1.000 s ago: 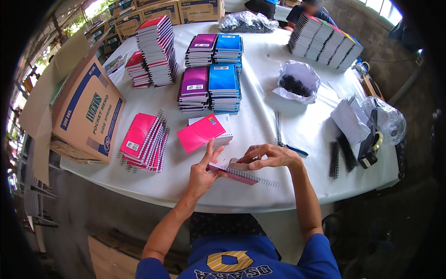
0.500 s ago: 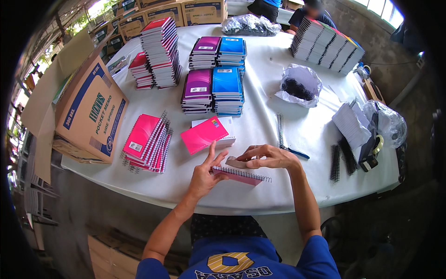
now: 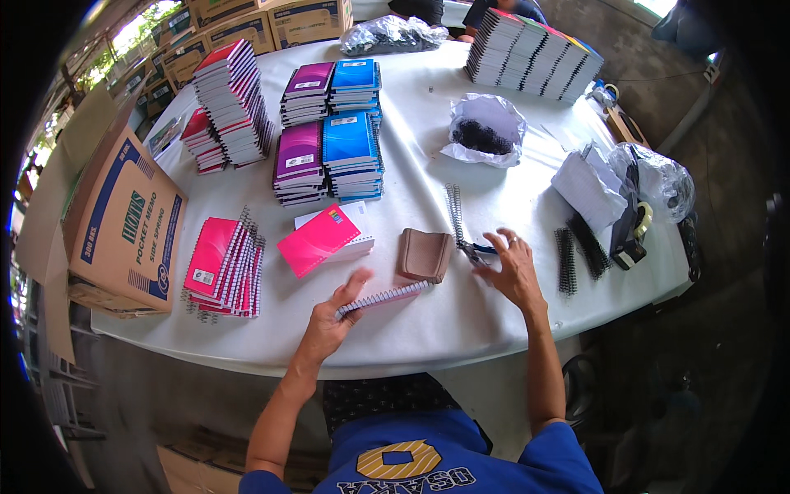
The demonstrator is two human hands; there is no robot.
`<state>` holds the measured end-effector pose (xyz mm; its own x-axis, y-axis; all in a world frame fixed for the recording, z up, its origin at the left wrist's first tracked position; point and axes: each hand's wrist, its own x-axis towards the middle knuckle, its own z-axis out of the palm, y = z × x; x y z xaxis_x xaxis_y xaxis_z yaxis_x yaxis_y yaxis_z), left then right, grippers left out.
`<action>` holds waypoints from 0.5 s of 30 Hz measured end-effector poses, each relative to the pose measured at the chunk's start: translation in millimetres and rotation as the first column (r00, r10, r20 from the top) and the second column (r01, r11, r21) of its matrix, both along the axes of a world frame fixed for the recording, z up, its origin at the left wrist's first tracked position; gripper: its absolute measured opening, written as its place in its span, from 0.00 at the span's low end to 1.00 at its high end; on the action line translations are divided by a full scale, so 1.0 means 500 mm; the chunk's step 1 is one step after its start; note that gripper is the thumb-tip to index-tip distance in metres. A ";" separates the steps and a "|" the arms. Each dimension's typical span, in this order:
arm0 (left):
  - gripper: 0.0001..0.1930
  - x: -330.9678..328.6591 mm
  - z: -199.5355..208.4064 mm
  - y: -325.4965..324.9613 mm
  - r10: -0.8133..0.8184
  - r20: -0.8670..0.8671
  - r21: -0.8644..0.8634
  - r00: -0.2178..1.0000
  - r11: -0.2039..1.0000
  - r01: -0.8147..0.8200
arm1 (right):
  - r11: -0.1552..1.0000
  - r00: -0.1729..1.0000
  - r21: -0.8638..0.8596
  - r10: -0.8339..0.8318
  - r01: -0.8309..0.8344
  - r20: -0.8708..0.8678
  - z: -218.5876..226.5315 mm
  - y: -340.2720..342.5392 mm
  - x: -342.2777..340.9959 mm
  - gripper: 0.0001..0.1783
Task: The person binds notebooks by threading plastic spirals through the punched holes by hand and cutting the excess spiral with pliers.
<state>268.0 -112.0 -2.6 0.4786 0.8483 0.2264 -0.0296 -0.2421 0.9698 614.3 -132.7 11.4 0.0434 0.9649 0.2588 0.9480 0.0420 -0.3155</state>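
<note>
The brown block (image 3: 425,255) now lies on the table (image 3: 420,333), released by the right hand (image 3: 518,270), whose parted fingers straddle the pliers (image 3: 475,250), contact unclear, while the left hand (image 3: 329,325) pinches the notebook (image 3: 388,302) just beside the block, its coil (image 3: 393,294) seemingly threaded through.

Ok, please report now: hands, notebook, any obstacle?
Left hand holds pink notebook, coil along its edge. Right hand open at pliers, contact unclear. Brown block near notebook, not blocking pliers.
</note>
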 end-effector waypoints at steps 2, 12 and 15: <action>0.26 0.003 -0.009 -0.006 0.099 0.102 -0.058 0.990 0.994 -0.093 | 0.997 0.999 -0.077 -0.022 0.025 0.047 -0.034 -0.027 0.012 0.33; 0.28 0.029 -0.020 -0.044 0.188 -0.167 0.167 0.968 0.973 -0.160 | 0.998 0.976 0.046 0.055 -0.047 -0.213 0.069 -0.163 -0.203 0.21; 0.29 0.029 -0.024 -0.047 0.175 -0.341 0.265 0.924 0.961 -0.084 | 0.970 0.970 0.132 0.217 -0.202 -0.108 0.072 -0.183 -0.287 0.23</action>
